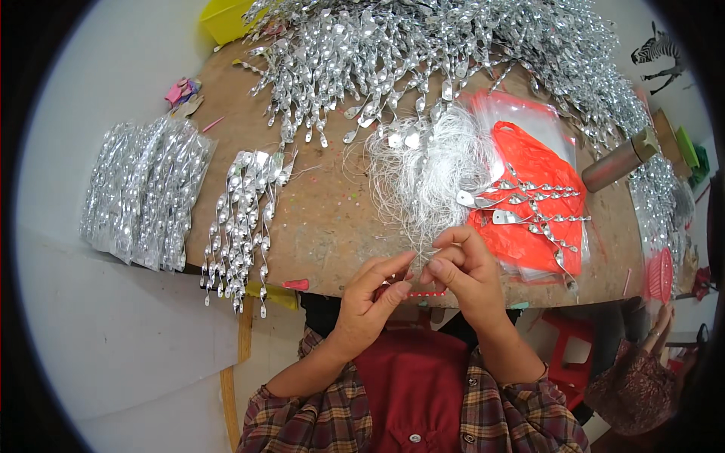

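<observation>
Here my right hand (pixel 471 279) pinches white string (pixel 434 170) massed toward twelve o'clock; I can't tell whether my left hand (pixel 364 303) grips.

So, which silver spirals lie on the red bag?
The few spirals right of the white threads; the far pile, wrapped bundle and loose bundle lie elsewhere.

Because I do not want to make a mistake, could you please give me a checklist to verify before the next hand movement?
1. Right hand on the white thread: ok, thumb and forefinger pinch strands.
2. Left hand gripping thread too: cannot tell, the fingertips hide it.
3. Strands free of knots: cannot tell, too fine.
4. Loose twisted strips within easy reach: ok, probably; they lie on the red bag, near the right hand.
5. Left strip bunch fully on the table: not ok, ends hang over the edge.
</observation>
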Tool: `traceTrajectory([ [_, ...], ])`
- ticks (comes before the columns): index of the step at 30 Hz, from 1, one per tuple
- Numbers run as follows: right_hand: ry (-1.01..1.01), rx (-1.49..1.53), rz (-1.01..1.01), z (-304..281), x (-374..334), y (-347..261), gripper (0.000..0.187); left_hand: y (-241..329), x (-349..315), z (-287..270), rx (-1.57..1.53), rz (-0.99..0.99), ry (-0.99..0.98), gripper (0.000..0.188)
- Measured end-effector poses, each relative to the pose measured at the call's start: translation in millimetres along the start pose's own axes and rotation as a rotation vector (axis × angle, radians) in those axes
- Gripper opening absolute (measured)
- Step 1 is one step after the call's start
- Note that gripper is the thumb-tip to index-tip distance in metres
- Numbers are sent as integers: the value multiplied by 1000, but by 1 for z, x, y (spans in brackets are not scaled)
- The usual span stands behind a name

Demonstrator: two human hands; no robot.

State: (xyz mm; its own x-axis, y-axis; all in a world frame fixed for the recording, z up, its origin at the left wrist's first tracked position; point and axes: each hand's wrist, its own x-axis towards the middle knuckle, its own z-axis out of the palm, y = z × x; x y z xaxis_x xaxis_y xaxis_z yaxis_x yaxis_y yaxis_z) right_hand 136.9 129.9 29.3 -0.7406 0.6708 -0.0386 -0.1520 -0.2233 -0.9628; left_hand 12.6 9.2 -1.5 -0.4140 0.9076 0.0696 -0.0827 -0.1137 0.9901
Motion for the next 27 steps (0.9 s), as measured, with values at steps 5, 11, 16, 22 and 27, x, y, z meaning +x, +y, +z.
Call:
traceTrajectory([
  [5,-54,106,76,-7,4,5,18,-6,-2,-2,-61,-63,-78,33],
  [11,-151,137,161,-8,2,5,17,0,7,-8,-273,-25,-117,23],
  [16,-156,143,143,-4,3,2,15,6,14,-8,-313,-134,-83,14],
  [22,-167,165,159,-7,6,8,17,12,19,-8,5,71,14,9],
  [27,-255,289,295,-11,10,-3,14,38,39,-3,469,483,27,10],
])
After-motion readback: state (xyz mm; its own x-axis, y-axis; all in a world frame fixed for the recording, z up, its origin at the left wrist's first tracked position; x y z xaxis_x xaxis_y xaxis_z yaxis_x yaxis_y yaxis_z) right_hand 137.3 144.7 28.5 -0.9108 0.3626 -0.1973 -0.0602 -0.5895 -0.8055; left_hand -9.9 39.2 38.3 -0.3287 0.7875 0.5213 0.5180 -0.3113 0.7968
